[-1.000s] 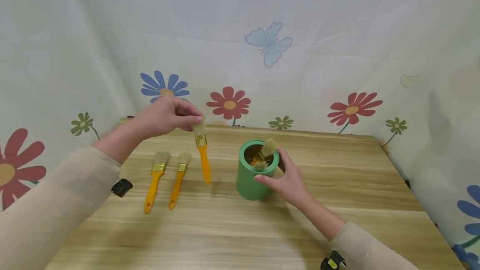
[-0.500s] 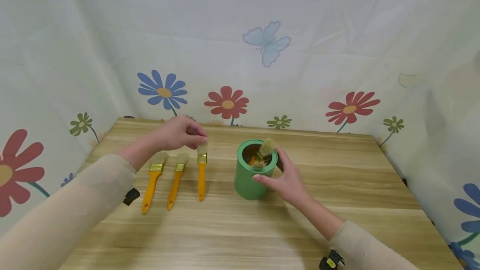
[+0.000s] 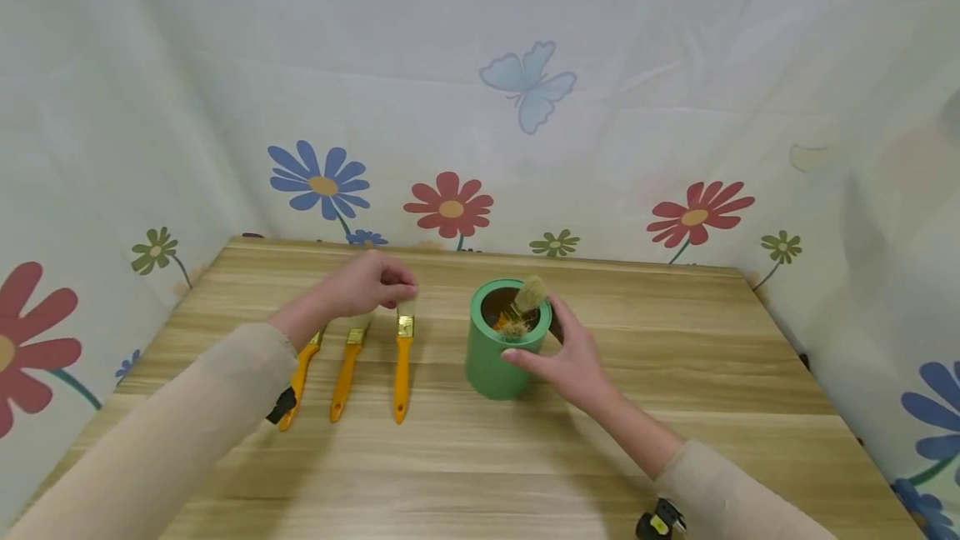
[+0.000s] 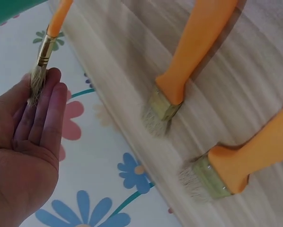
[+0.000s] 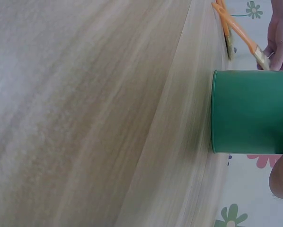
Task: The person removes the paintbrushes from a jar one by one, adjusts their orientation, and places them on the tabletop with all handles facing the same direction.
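Observation:
My left hand [image 3: 400, 293] pinches the pale bristles of an orange-handled paintbrush [image 3: 402, 373], which lies flat on the wooden table [image 3: 675, 373]. In the left wrist view the bristles [image 4: 36, 84] rest against my left hand's fingers [image 4: 42, 109]. Two matching brushes [image 3: 346, 369] [image 3: 298, 380] lie side by side left of it, partly under my arm. My right hand [image 3: 542, 332] grips the side of a green cup [image 3: 495, 357] holding more brushes [image 3: 527, 297], bristles up. The right wrist view shows the cup [image 5: 250, 111] close up and my thumb [image 5: 281, 176] on it.
A flowered cloth backdrop [image 3: 525, 90] closes in the table at the back and both sides. Bare wood stretches in front of and to the right of the cup. A black wrist mount [image 3: 282, 405] sits on my left sleeve, another [image 3: 660, 521] on my right.
My left hand has lowered the third brush from the air and laid it on the table beside the other two. The right hand stays on the cup.

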`<state>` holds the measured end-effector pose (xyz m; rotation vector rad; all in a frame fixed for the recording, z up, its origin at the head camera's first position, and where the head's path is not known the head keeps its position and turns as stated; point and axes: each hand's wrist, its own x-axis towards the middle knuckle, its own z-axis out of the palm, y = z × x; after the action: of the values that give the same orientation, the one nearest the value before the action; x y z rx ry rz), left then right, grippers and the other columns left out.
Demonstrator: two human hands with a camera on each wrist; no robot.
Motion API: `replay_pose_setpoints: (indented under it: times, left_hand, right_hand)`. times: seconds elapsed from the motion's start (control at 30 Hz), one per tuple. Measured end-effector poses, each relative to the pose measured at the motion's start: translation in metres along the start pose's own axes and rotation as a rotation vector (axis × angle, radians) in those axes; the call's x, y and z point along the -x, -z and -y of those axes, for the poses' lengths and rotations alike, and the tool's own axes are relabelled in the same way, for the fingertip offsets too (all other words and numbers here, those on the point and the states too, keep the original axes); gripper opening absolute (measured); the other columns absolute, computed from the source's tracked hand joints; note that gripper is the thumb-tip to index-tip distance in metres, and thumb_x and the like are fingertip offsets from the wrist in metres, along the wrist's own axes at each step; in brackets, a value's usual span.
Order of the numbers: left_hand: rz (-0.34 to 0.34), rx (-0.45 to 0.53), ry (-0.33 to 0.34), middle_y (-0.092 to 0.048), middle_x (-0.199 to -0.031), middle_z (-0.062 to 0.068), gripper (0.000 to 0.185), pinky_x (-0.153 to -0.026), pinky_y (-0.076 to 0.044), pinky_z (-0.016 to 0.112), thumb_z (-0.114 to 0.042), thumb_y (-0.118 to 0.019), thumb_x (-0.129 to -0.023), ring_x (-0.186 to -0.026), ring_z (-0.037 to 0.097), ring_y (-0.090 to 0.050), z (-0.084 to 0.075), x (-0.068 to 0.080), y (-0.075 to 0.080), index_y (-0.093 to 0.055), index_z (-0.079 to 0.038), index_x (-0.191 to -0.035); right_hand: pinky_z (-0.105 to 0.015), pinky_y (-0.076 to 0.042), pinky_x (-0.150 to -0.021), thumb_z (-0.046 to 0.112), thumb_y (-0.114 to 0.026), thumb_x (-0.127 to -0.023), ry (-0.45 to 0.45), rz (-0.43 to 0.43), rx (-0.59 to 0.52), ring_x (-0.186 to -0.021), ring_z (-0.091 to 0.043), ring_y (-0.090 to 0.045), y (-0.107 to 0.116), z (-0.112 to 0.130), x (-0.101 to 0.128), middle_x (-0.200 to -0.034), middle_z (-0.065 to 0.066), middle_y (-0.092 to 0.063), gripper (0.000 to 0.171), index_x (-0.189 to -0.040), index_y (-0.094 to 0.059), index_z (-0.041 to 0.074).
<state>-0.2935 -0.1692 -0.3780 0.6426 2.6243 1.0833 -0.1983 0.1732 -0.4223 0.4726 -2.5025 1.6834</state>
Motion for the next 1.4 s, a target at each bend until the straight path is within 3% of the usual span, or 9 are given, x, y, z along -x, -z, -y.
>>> replay_pose_setpoints:
  times: [0.17,0.43,0.73,1.07,1.4]
  left_hand:
    - [-0.008,0.015,0.002,-0.077,-0.097,0.012,0.017,-0.079,-0.063,0.037,-0.013,-0.073,-0.104,-0.080,0.026,-0.070,0.014,-0.007,-0.009,-0.078,0.001,-0.111]
    - [-0.036,-0.052,-0.021,-0.074,-0.086,0.004,0.011,-0.070,-0.059,0.032,-0.010,-0.074,-0.102,-0.072,0.020,-0.064,0.025,-0.017,-0.020,-0.080,0.000,-0.104]
    - [-0.044,-0.069,0.031,-0.077,-0.095,0.004,0.011,-0.074,-0.062,0.033,-0.011,-0.076,-0.101,-0.074,0.017,-0.066,0.026,-0.019,-0.027,-0.082,-0.003,-0.106]
    - [-0.123,-0.091,0.084,-0.077,-0.096,0.004,0.013,-0.079,-0.062,0.034,-0.013,-0.079,-0.099,-0.081,0.020,-0.066,0.036,-0.023,-0.036,-0.082,-0.006,-0.110]
    - [-0.176,-0.121,0.089,-0.078,-0.100,0.004,0.016,-0.087,-0.061,0.039,-0.016,-0.078,-0.100,-0.087,0.022,-0.066,0.039,-0.028,-0.045,-0.081,-0.006,-0.112]
  right_hand:
    - [-0.050,-0.041,-0.122,0.026,-0.096,-0.082,0.001,-0.004,0.006,-0.147,-0.029,-0.051,-0.001,-0.002,-0.001,-0.154,-0.007,-0.057,0.097,-0.162,-0.042,0.014]
    - [-0.050,-0.040,-0.122,0.026,-0.097,-0.082,0.005,-0.007,0.011,-0.148,-0.030,-0.051,-0.001,-0.002,-0.001,-0.155,-0.008,-0.057,0.097,-0.161,-0.043,0.013]
    - [-0.050,-0.041,-0.122,0.026,-0.097,-0.081,0.001,-0.008,0.009,-0.148,-0.031,-0.051,0.000,-0.001,0.000,-0.155,-0.008,-0.056,0.098,-0.162,-0.042,0.013]
    - [-0.050,-0.041,-0.122,0.027,-0.097,-0.082,-0.010,-0.005,0.022,-0.148,-0.033,-0.050,0.001,-0.001,0.000,-0.156,-0.011,-0.055,0.100,-0.163,-0.041,0.011]
    - [-0.050,-0.040,-0.122,0.027,-0.097,-0.081,-0.021,-0.010,0.027,-0.149,-0.033,-0.050,-0.001,-0.001,0.000,-0.157,-0.011,-0.055,0.101,-0.163,-0.040,0.011]
